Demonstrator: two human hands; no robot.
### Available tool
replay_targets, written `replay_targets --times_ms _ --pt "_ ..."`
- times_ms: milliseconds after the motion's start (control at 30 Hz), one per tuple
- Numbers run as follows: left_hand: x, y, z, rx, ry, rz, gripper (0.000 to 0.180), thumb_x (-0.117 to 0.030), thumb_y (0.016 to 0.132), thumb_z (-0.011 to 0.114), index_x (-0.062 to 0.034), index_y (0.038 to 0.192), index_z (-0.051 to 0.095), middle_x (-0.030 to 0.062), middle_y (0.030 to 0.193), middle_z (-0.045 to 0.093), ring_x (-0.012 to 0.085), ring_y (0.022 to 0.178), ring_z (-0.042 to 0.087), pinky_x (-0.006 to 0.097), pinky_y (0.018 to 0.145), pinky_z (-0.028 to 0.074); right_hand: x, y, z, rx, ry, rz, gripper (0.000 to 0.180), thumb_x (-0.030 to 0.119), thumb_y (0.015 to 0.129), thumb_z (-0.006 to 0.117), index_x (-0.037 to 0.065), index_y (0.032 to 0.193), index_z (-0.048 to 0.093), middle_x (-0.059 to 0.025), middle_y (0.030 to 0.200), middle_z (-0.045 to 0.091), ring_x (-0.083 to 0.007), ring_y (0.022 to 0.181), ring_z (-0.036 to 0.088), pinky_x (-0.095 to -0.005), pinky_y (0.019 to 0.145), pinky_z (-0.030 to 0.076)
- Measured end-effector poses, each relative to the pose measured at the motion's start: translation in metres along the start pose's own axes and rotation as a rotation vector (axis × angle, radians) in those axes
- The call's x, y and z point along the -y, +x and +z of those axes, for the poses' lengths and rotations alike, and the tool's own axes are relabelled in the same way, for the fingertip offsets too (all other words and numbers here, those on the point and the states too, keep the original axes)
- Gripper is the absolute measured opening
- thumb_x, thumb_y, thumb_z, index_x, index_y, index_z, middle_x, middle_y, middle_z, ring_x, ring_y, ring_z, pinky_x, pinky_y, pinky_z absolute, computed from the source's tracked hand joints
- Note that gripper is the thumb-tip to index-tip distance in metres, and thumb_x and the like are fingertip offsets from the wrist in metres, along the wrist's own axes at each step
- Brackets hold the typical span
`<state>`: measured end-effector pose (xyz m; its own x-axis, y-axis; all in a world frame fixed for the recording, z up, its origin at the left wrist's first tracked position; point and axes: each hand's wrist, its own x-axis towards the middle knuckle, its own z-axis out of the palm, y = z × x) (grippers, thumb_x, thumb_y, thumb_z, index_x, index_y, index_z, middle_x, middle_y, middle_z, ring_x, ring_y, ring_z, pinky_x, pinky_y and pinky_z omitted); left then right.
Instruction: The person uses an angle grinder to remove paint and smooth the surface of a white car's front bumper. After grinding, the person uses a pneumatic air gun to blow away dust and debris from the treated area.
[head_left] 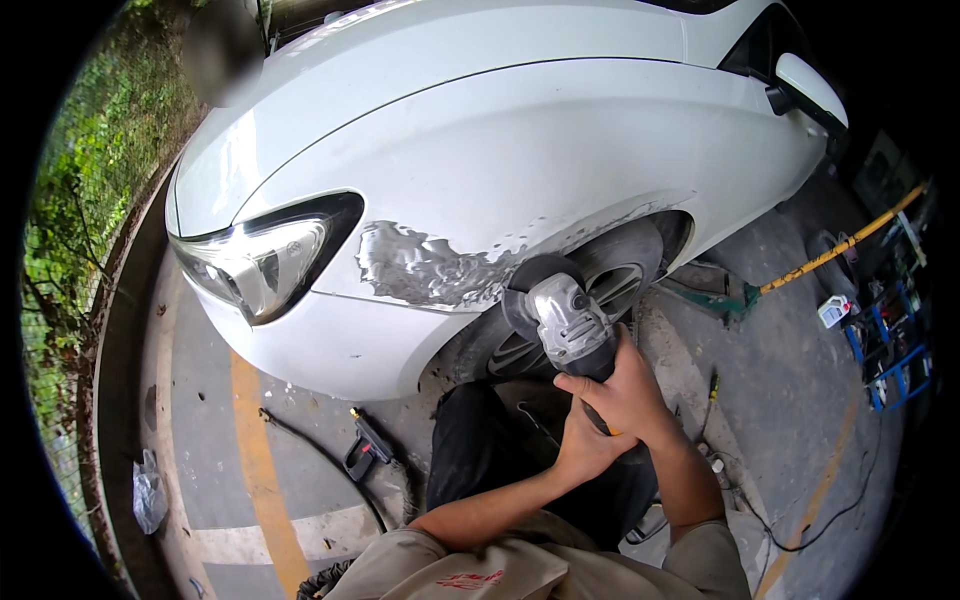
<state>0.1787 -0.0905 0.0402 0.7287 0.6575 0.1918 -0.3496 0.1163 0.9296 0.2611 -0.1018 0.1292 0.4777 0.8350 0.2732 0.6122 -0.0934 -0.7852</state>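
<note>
two hands, right hand (625, 395) above left hand (585, 445), are gripping the angle grinder (565, 320) against the white fender (520, 170) just ahead; tilting its disc is probably risking gouging bare metal (420, 268).

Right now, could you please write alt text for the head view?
Both hands, right above left, hold an angle grinder against a white car's front fender, beside a patch of bare sanded metal above the wheel. A headlight sits left.
</note>
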Motion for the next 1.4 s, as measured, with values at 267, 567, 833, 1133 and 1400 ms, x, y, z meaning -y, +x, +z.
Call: replay_targets --times_ms 267,567,833,1133,1400 --pt "-0.019 -0.039 -0.024 -0.139 0.291 0.016 0.075 -0.018 0.067 0.083 0.0016 0.120 0.034 0.0124 0.108 0.052 0.0186 0.099 0.056 0.031 0.085 0.046 -0.025 -0.015 0.026 0.229 0.672 0.002 0.040 0.022 0.084 0.070 -0.001 0.112 0.053 -0.0091 0.095 0.063 -0.0163 0.084 0.061 -0.0309 0.077 0.050" --pt "-0.039 -0.035 -0.032 -0.084 0.338 -0.055 0.081 -0.018 0.071 0.081 0.0015 0.128 0.027 0.0128 0.115 0.045 0.0196 0.104 0.050 0.033 0.089 0.043 -0.024 -0.005 0.031 0.274 0.940 0.009 0.042 0.038 0.086 0.065 -0.001 0.102 0.056 -0.0095 0.083 0.063 -0.0177 0.073 0.064 -0.0305 0.068 0.052" --pt "-0.043 -0.033 -0.029 -0.073 0.340 -0.092 0.084 -0.018 0.072 0.080 0.0020 0.131 0.024 0.0129 0.116 0.045 0.0196 0.104 0.050 0.032 0.090 0.043 -0.036 -0.005 0.031 0.303 0.988 0.109 0.053 0.032 0.083 0.071 0.000 0.119 0.051 -0.0063 0.105 0.060 -0.0133 0.095 0.055 -0.0289 0.084 0.046" --pt "-0.026 -0.035 -0.033 -0.050 0.348 -0.069 0.081 -0.018 0.072 0.081 0.0007 0.129 0.026 0.0118 0.115 0.046 0.0185 0.103 0.051 0.032 0.090 0.043 -0.043 -0.007 0.032 0.306 1.016 0.126 0.047 0.032 0.085 0.068 0.000 0.116 0.053 -0.0063 0.101 0.060 -0.0143 0.092 0.056 -0.0291 0.082 0.047" --pt "-0.018 -0.036 -0.035 -0.018 0.380 -0.095 0.080 -0.018 0.073 0.080 0.0004 0.129 0.026 0.0119 0.117 0.044 0.0194 0.107 0.049 0.032 0.091 0.042 -0.042 -0.008 0.030 0.267 1.021 0.133 0.041 0.035 0.086 0.066 0.001 0.106 0.056 -0.0073 0.088 0.063 -0.0153 0.078 0.061 -0.0296 0.072 0.051"
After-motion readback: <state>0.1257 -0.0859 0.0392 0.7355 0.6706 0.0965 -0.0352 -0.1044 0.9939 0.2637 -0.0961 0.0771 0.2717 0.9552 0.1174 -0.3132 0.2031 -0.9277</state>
